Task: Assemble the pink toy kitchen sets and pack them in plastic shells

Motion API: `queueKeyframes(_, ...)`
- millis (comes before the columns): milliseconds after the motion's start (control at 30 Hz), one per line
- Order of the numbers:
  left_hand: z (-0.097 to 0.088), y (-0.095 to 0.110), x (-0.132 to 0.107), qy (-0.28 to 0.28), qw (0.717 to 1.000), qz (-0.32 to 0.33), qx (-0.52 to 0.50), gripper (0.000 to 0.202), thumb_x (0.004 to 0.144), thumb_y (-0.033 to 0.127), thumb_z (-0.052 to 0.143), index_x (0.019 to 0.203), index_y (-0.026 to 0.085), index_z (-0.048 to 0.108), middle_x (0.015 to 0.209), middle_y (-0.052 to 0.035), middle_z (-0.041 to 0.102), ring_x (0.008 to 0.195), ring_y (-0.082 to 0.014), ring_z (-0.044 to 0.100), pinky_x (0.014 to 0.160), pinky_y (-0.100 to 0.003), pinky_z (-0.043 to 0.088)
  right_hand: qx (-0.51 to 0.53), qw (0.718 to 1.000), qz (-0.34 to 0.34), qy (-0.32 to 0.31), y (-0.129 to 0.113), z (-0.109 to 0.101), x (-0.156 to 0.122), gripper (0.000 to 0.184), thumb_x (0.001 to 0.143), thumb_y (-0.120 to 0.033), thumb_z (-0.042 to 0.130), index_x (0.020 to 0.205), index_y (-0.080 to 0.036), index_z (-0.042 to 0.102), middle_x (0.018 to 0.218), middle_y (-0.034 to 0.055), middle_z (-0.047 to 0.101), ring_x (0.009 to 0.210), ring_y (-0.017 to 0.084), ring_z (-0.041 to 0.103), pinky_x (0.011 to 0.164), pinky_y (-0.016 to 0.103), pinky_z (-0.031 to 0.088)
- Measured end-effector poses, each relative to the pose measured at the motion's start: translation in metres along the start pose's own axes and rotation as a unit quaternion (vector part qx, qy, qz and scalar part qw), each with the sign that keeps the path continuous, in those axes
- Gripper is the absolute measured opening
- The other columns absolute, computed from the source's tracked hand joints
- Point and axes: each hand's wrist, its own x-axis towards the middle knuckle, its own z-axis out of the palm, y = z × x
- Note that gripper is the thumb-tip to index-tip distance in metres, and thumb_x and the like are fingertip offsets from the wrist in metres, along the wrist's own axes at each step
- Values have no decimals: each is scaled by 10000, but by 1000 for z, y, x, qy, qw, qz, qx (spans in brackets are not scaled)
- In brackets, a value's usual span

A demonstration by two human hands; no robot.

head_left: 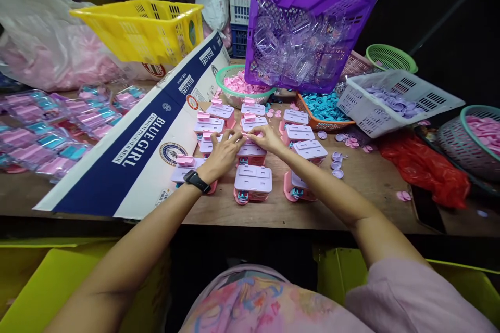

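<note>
Your left hand [224, 152] and right hand [267, 139], whose grip I cannot tell, meet at one lilac-topped box [252, 150], probably steadying it.

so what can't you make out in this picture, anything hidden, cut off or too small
All in the head view:
Whatever lies between the left grip and right grip: covered by fingers.
Front-right lilac-topped case: partly behind the right forearm.
Inside floor of the yellow basket: hidden by its front wall.
Far-right basket of pink pieces: cut off by the picture's edge.
Watch display: too small to read.
</note>
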Motion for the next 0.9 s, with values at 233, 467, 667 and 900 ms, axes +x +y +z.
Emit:
queueKeyframes(233,-16,18,-16,125,957,-63,-255,311,937,227,609,1236,191,689,1205,-114,698,1111,-269,634,976,-455,498,381,909,168,-26,-22,-11,-21,661,966,-754,466,1046,-147,716,775,76,707,494,89,501,395,178,304)
queueKeyframes(467,-19,63,-16,188,896,-93,-392,200,834,291,806,998,197,743,974,-34,695,901,-166,664,817,-295,537,393,903,172,3,-48,-4,-60,720,916,-832,440,994,-164,695,614,-10,561,409,79,436,362,196,346)
queueKeyframes(667,-10,73,-22,210,877,-125,-414,200,794,187,793,991,213,770,1025,-28,665,812,-130,653,794,-300,551,331,933,141,-2,-57,-2,-79,778,894,-865,405,1034,-162,708,598,-2,543,414,91,449,377,215,338)
queueKeyframes(900,-14,74,-29,208,847,-151,-466,186,773,366,836,856,211,776,940,-34,688,909,-183,644,870,-334,527,355,922,154,-6,-43,-3,-79,718,955,-810,374,1020,-169,690,696,28,634,489,110,556,461,230,488)
